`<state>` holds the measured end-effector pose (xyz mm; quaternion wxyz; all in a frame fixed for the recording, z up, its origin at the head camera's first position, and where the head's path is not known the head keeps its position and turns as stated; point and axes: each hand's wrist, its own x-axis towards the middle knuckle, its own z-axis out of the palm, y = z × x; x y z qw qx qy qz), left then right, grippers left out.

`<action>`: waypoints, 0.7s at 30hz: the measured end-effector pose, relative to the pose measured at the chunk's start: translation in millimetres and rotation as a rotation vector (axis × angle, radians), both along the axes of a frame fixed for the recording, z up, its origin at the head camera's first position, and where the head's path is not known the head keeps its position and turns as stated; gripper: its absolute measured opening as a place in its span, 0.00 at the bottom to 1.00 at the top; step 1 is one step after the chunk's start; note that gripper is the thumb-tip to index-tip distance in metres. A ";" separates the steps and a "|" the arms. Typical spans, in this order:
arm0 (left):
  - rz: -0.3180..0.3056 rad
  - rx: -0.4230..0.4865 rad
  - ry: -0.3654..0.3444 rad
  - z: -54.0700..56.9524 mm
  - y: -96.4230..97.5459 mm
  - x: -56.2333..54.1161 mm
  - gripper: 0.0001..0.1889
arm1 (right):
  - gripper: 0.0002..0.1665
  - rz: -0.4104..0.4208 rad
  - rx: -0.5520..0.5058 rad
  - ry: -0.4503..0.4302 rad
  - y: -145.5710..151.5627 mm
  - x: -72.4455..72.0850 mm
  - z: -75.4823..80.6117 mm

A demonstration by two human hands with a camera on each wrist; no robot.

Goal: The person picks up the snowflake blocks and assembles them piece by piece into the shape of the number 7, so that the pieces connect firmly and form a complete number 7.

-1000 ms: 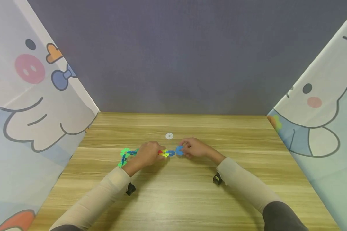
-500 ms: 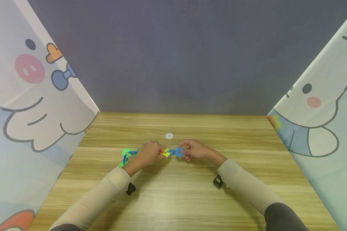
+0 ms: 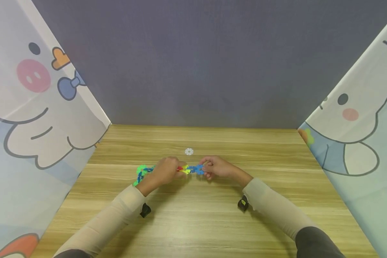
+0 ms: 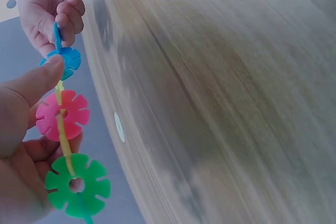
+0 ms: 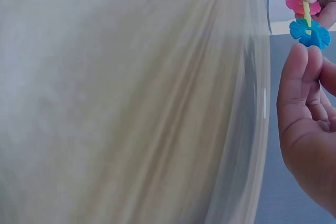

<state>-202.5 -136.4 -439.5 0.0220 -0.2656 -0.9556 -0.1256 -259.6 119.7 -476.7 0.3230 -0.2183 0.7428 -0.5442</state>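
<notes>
A chain of slotted plastic snowflake discs hangs between my hands, its colours green, blue, red and yellow. My left hand (image 3: 165, 171) grips the chain partway along, hiding some of it in the head view. In the left wrist view the thumb lies by a blue disc (image 4: 71, 64), with a pink disc (image 4: 76, 109) and a green disc (image 4: 94, 182) following. My right hand (image 3: 218, 167) pinches the blue end disc (image 3: 199, 170), which stands edge-on in the left wrist view and slots into its blue neighbour. At the left, the chain bends toward me from a green disc (image 3: 141, 170).
A loose white disc (image 3: 189, 151) lies on the wooden table (image 3: 193, 222) beyond the hands. A grey panel (image 3: 193, 71) stands behind the table, and cartoon-printed panels flank both sides. Black wrist devices (image 3: 243, 203) sit below the sleeves.
The right hand's blue disc has moved left against the chain's blue end, closing the gap seen a second ago. The left hand has barely moved.
</notes>
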 end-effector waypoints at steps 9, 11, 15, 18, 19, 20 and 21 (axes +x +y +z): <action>-0.027 0.019 0.061 0.9 1.4 -0.5 0.27 | 0.15 -0.045 -0.037 -0.065 0.8 1.9 5.1; -0.035 0.020 0.072 1.0 2.0 0.0 0.27 | 0.15 -0.049 -0.028 -0.060 0.8 2.0 7.2; -0.054 0.023 0.096 2.0 3.1 1.6 0.26 | 0.16 -0.050 -0.014 -0.047 1.3 1.8 8.5; -0.062 0.017 0.107 2.3 4.3 1.7 0.26 | 0.17 -0.053 -0.010 -0.040 1.0 2.5 8.3; -0.062 0.021 0.107 2.4 4.6 1.7 0.26 | 0.17 -0.055 -0.009 -0.037 0.6 2.9 8.1; -0.065 0.025 0.110 2.6 4.8 1.7 0.25 | 0.17 -0.056 -0.007 -0.035 0.3 2.9 7.5; -0.066 0.029 0.110 2.8 4.9 1.6 0.25 | 0.17 -0.056 -0.008 -0.031 0.0 3.1 7.1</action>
